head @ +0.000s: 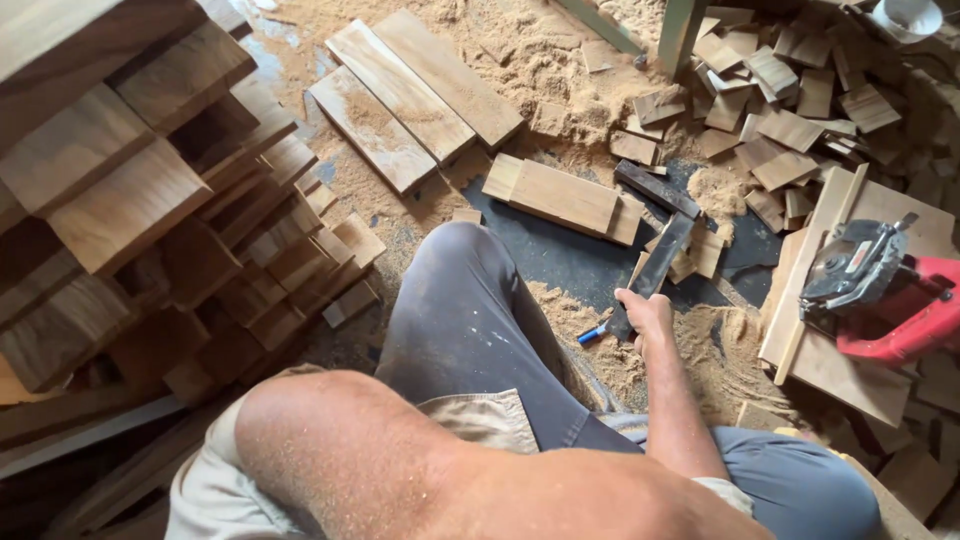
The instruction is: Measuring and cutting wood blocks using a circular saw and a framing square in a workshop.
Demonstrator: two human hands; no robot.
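On the left stands a stack (150, 200) of sawn wood blocks, too many to count, their ends stepped and uneven; judged from how the lower ones jut out, a knock from the knee (465, 270) could bring some sliding onto the floor (560, 255). Next to it, three planks (410, 95) lie side by side on the sawdust, dusted over. A little right of them lies one flat board (560, 195) with a narrower strip touching its left end.

The left hand is out of sight below the frame, so I cannot tell what its fingers are doing. The right hand (645, 315) is closed around the blue-tipped handle of a dark flat tool (655, 265), a long blade-like bar that reaches up and away across the dark patch of floor toward a second dark strip (655, 187). With sawdust thick underfoot and loose offcuts all round, the bar could skid off its mark, or the grip could slip on the dusty handle.

Further right a heap of offcuts (790, 90), dozens at least, spreads under a green post (680, 35). At the far right one red circular saw (875, 285) rests on a pale board (850, 365), near the hand; I'd worry about an elbow catching it.
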